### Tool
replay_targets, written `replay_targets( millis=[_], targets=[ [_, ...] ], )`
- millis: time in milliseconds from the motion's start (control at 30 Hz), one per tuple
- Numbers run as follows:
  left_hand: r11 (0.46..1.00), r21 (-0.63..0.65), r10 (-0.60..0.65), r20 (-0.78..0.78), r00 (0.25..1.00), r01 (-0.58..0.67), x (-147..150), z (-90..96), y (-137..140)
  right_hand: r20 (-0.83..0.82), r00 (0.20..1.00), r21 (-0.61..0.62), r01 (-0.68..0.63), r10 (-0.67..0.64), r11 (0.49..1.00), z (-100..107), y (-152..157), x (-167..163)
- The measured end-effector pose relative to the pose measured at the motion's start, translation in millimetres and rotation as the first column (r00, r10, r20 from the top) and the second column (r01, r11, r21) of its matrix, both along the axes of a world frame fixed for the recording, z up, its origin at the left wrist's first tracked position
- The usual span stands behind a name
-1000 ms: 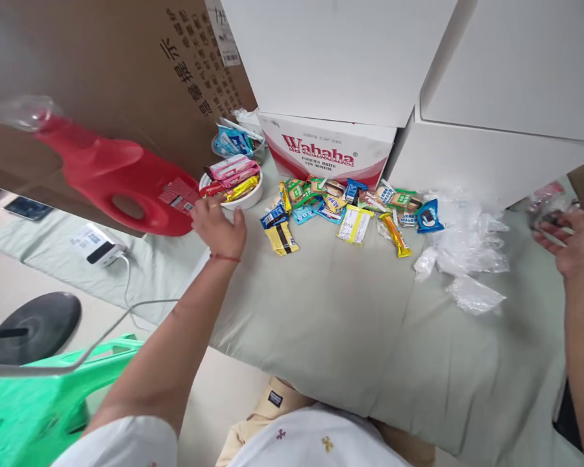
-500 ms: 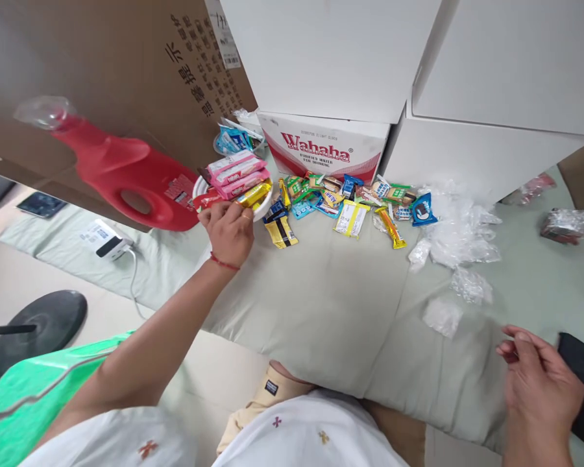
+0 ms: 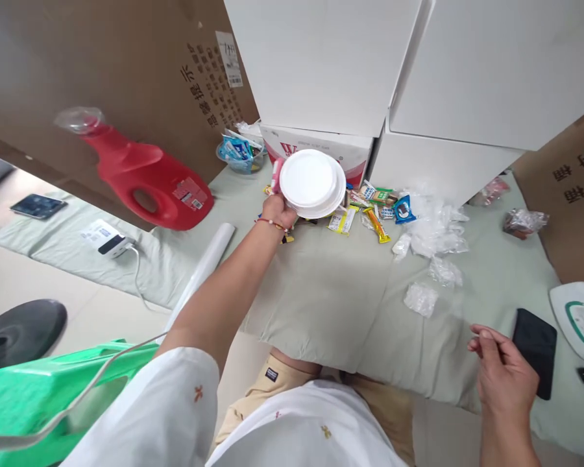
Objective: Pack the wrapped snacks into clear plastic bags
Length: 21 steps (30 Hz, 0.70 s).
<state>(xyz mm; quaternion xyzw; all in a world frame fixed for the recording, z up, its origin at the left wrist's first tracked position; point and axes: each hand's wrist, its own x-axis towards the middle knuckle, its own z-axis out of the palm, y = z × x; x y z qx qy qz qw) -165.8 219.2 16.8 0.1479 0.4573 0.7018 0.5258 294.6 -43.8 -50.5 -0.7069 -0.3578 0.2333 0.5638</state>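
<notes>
Fingers of the left hand [image 3: 278, 211] are closed on the near-left edge of the white bowl [image 3: 309, 178], tipped base toward the viewer, above wrapped snacks [image 3: 378, 227]; the right hand [image 3: 509, 376], half-curled and seemingly empty, is farther from it, near a black flat object [image 3: 536, 350].

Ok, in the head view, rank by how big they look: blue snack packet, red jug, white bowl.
Largest to smallest:
1. Red jug
2. White bowl, held in the left hand
3. Blue snack packet

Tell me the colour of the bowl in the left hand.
The bowl in the left hand is white, best seen in the head view.
</notes>
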Motion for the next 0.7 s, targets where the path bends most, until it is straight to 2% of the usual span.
replay_targets(
  millis=[100, 167, 233, 300, 367, 433, 500, 533, 600, 633, 700],
  targets=[
    [0.968, -0.145, -0.183, 0.143, 0.973, 0.204, 3, 11.6, -2, -0.026, 0.999, -0.006, 0.037, -0.037, 0.999, 1, -11, 6],
    [0.964, -0.115, -0.221, 0.149, 0.964, 0.239, 16, 21.5, -16, -0.098, 0.994, 0.034, 0.059, -0.056, 0.998, 8, -13, 4],
    [0.956, -0.047, -0.280, 0.160, 0.946, 0.291, 40, 28.2, -39, -0.171, 0.985, 0.078, 0.034, -0.020, 0.996, 21, -10, -3],
    [0.905, 0.043, -0.423, 0.210, 0.882, 0.424, 74, 27.7, -68, -0.248, 0.963, 0.095, -0.087, 0.108, 0.992, 37, -5, -18],
    [0.845, 0.067, -0.527, 0.277, 0.803, 0.531, 112, 19.3, -100, -0.353, 0.887, 0.100, -0.282, 0.299, 0.954, 53, -2, -38],
    [0.824, 0.081, -0.555, 0.313, 0.770, 0.561, 146, 5.9, -129, -0.456, 0.772, 0.115, -0.441, 0.442, 0.890, 65, -3, -60],
    [0.814, 0.084, -0.571, 0.291, 0.767, 0.574, 168, -6.7, -151, -0.513, 0.714, 0.117, -0.492, 0.477, 0.863, 72, -7, -79],
    [0.794, 0.079, -0.603, 0.236, 0.763, 0.603, 173, -11.0, -158, -0.519, 0.716, 0.111, -0.485, 0.466, 0.868, 75, -9, -86],
    [0.766, 0.053, -0.641, -0.005, 0.767, 0.641, 168, -13.3, -165, -0.473, 0.777, 0.104, -0.418, 0.414, 0.903, 79, -11, -89],
    [0.779, 0.035, -0.611, -0.190, 0.769, 0.627, 157, -11.7, -164, -0.407, 0.838, 0.111, -0.351, 0.364, 0.930, 82, -10, -84],
    [0.874, 0.007, -0.397, -0.564, 0.724, 0.485, 120, -4.9, -150, -0.167, 0.968, 0.110, -0.171, 0.188, 0.979, 88, 0, -62]
  ],
)
